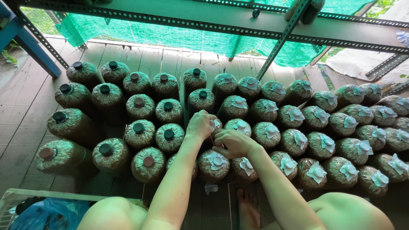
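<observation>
Several plastic bags packed with straw-like substrate stand upright in rows on a wooden floor (25, 115). Bags on the left (139, 132) have bare dark round caps; bags on the right (294, 140) have white paper tied over their necks. My left hand (200, 124) and my right hand (233, 143) meet over one bag in the middle (214, 125), fingers closed on its white paper cover and a thin band at its neck. My bare knees and one foot (248, 208) show at the bottom.
A perforated metal shelf frame (272, 34) crosses overhead, with green netting (170, 36) behind it. A basket with blue plastic (38, 211) sits at the bottom left. A scrap of white paper (210, 188) lies on the floor near my foot.
</observation>
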